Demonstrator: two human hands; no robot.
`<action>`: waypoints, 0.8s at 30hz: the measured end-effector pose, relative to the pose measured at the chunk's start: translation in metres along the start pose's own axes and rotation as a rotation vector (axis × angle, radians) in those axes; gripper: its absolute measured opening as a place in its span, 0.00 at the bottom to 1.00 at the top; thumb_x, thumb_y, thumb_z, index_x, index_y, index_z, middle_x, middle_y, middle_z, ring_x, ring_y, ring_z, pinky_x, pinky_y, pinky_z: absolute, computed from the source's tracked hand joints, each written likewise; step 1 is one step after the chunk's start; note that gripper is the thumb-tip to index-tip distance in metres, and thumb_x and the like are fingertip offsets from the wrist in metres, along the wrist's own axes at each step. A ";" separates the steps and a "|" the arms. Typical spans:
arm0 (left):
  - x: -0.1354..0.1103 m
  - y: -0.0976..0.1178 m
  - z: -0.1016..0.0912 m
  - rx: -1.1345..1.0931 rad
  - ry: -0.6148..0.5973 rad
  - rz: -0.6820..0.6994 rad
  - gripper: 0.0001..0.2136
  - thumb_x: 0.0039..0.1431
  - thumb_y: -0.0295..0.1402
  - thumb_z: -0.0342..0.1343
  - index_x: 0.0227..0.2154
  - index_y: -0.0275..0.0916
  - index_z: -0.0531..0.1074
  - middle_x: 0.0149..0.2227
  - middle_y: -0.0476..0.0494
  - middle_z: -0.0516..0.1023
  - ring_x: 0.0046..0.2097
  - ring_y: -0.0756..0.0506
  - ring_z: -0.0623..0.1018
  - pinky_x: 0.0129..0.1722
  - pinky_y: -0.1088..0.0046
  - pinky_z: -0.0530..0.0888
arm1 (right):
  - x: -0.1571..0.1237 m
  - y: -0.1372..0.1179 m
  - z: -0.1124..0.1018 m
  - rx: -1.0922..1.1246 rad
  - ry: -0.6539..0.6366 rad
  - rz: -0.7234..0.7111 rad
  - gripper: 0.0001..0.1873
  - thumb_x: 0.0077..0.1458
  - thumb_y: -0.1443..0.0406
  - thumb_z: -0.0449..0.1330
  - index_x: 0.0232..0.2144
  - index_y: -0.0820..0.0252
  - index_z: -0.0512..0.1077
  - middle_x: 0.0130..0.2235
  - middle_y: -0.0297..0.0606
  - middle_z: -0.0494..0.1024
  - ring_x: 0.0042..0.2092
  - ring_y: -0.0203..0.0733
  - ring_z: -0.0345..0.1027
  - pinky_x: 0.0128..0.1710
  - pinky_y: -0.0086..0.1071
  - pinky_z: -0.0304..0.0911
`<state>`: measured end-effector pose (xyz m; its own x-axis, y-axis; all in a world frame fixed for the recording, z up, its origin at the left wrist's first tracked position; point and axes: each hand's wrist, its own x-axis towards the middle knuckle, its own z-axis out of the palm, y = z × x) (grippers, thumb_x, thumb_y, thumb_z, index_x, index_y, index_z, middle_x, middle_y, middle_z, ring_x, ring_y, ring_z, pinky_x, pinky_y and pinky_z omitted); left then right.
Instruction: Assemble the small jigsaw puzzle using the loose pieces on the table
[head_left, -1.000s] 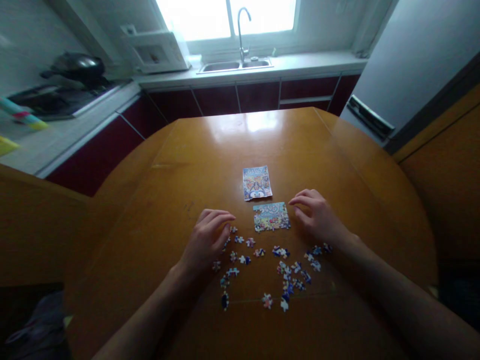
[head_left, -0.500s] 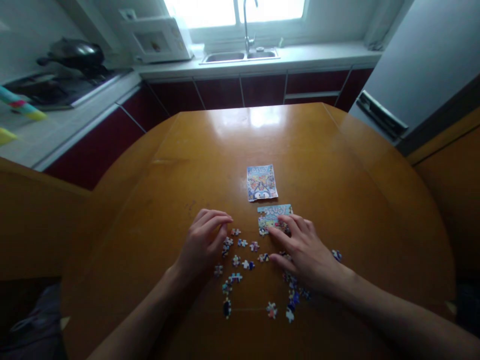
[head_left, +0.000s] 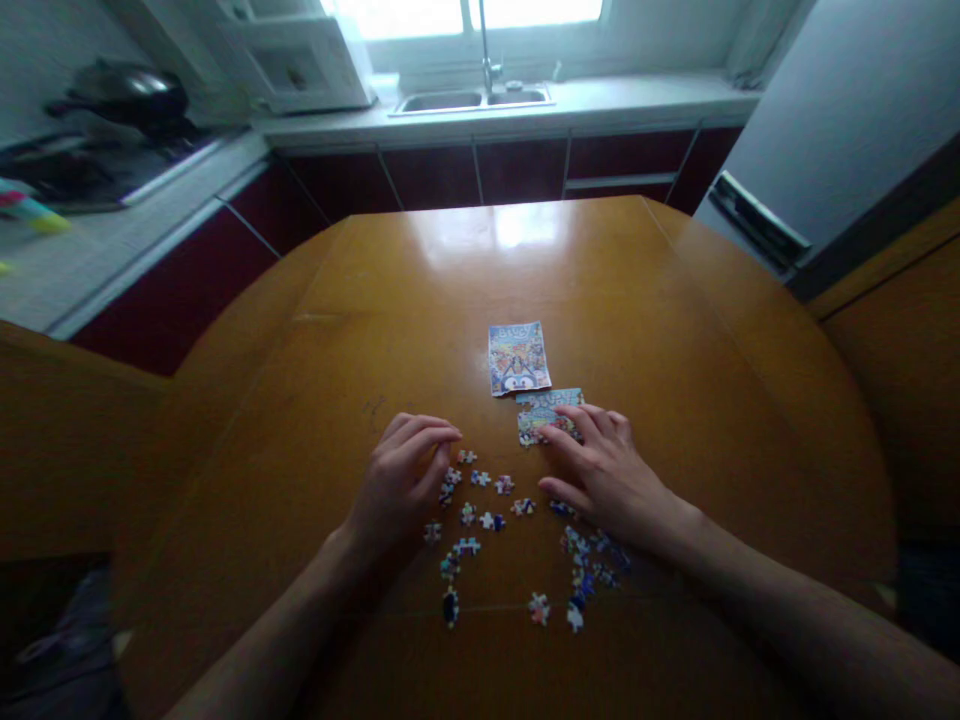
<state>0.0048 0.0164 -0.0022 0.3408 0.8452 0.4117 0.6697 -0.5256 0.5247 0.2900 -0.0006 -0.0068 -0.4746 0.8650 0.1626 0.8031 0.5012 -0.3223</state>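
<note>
My right hand is open, fingers spread, with its fingertips on the partly joined jigsaw puzzle, which they partly cover. A notch shows at the puzzle's left side. Just beyond lies a printed picture sheet, its lower right corner close to the puzzle's top edge. My left hand rests on its side with fingers and thumb drawn together; whatever may be between them is hidden. Near its fingertips is a loose jigsaw piece. Several more pieces lie between the hands, including a reddish one nearest me.
A heap of pieces lies below my right wrist. The wooden table has rounded sides. Behind it are a counter with a sink and a microwave. A pan stands on the stove at left; a fridge is at right.
My right hand has slid the joined puzzle away from me, closer to the picture sheet. Pieces under my right wrist show more. My left hand has hardly moved; the view has shifted slightly.
</note>
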 end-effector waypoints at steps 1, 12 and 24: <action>0.000 0.000 0.000 0.003 0.003 0.001 0.07 0.64 0.26 0.52 0.38 0.39 0.75 0.39 0.44 0.78 0.44 0.45 0.74 0.45 0.65 0.73 | 0.001 0.002 -0.001 0.018 0.038 0.008 0.24 0.62 0.52 0.57 0.56 0.54 0.67 0.60 0.47 0.67 0.60 0.58 0.56 0.58 0.52 0.52; 0.004 -0.003 -0.006 0.030 0.093 -0.051 0.06 0.64 0.28 0.53 0.37 0.39 0.75 0.38 0.45 0.78 0.43 0.45 0.75 0.44 0.66 0.71 | 0.017 0.071 -0.019 0.167 0.384 0.291 0.15 0.65 0.59 0.50 0.46 0.56 0.73 0.49 0.45 0.75 0.53 0.55 0.64 0.51 0.50 0.58; 0.001 -0.007 -0.004 0.005 0.070 -0.049 0.07 0.63 0.27 0.53 0.38 0.40 0.76 0.38 0.45 0.78 0.43 0.45 0.75 0.45 0.66 0.71 | 0.055 0.037 -0.004 0.035 0.058 0.033 0.22 0.68 0.54 0.46 0.58 0.52 0.67 0.61 0.42 0.68 0.62 0.55 0.56 0.58 0.54 0.52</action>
<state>-0.0023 0.0210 -0.0023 0.2609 0.8608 0.4370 0.6875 -0.4835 0.5418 0.2953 0.0658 -0.0058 -0.4256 0.8815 0.2048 0.8043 0.4721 -0.3608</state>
